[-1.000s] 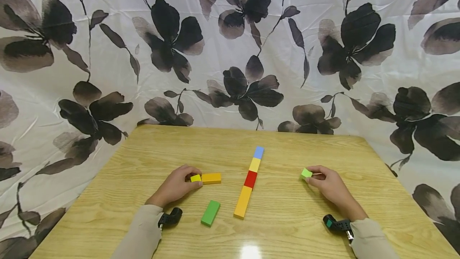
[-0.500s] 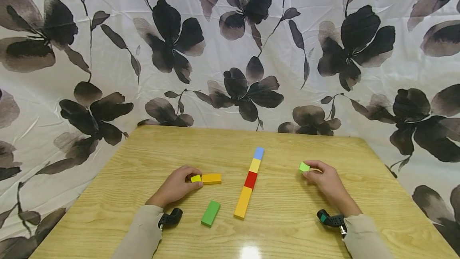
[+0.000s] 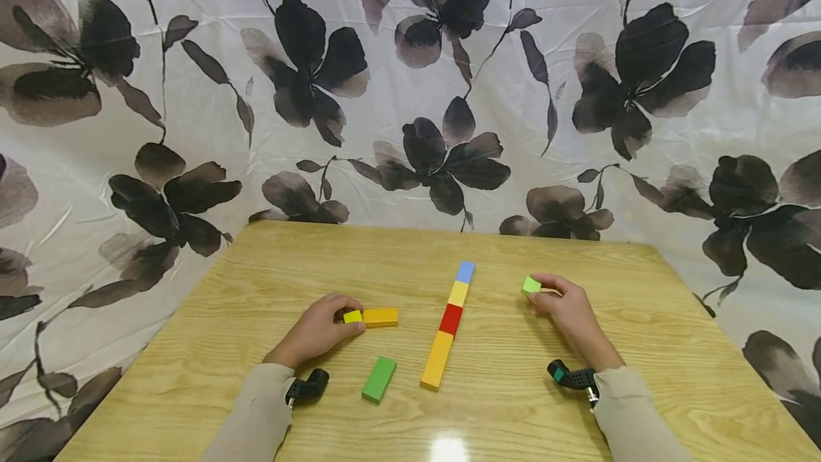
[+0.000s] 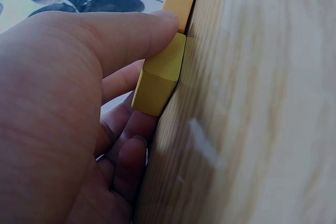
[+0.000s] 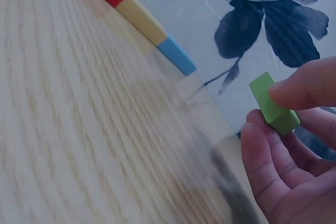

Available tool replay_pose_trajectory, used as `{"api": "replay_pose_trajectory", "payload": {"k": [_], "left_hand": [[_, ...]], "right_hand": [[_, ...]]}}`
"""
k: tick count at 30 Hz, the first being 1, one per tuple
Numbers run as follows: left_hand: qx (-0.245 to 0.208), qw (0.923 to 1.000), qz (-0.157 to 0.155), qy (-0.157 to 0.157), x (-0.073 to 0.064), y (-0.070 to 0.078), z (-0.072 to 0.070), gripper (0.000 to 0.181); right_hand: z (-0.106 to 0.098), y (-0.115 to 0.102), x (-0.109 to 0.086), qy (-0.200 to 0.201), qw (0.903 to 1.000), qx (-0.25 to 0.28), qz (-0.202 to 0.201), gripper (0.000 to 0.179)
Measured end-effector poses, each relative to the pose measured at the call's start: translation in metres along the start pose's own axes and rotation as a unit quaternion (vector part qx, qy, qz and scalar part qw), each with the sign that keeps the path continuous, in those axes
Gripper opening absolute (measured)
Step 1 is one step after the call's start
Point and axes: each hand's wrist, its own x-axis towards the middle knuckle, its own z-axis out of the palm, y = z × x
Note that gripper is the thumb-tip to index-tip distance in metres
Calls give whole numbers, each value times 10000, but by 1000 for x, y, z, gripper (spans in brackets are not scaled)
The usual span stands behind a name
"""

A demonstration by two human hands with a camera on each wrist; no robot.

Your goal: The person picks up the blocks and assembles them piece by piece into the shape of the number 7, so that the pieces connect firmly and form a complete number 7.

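My left hand (image 3: 318, 329) pinches a yellow block (image 4: 165, 66) between thumb and fingers on the table. That block's end meets an orange block (image 3: 381, 317) lying to its right. Above the table at the right, my right hand (image 3: 571, 312) holds a light green block (image 5: 270, 103) between thumb and fingertips. Between the hands lies a straight row of blocks: blue (image 3: 465, 272) at the far end, then pale yellow (image 3: 458, 294), red (image 3: 451, 321) and a long orange block (image 3: 437, 360) nearest me.
A green block (image 3: 379, 379) lies by itself between the left wrist and the row. The wooden table (image 3: 513, 405) ends at a floral cloth (image 3: 385, 91) hanging behind it. Each wrist wears a black strap-mounted device.
My right hand has moved left and away from me, carrying the light green block closer to the row's far end. The left hand stays on the yellow block.
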Motion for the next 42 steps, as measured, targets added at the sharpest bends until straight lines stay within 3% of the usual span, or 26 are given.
{"api": "replay_pose_trajectory", "payload": {"k": [20, 34, 42], "left_hand": [[-103, 9999, 23, -34, -5, 3, -2, 26], [-95, 10000, -12, -25, -1, -1, -1, 28], [-92, 9999, -98, -21, -2, -1, -1, 26]], "right_hand": [[16, -2, 20, -275, 9986, 429, -131, 46], [21, -4, 35, -45, 9997, 169, 141, 49], [28, -6, 47, -104, 9990, 423, 132, 49]]}}
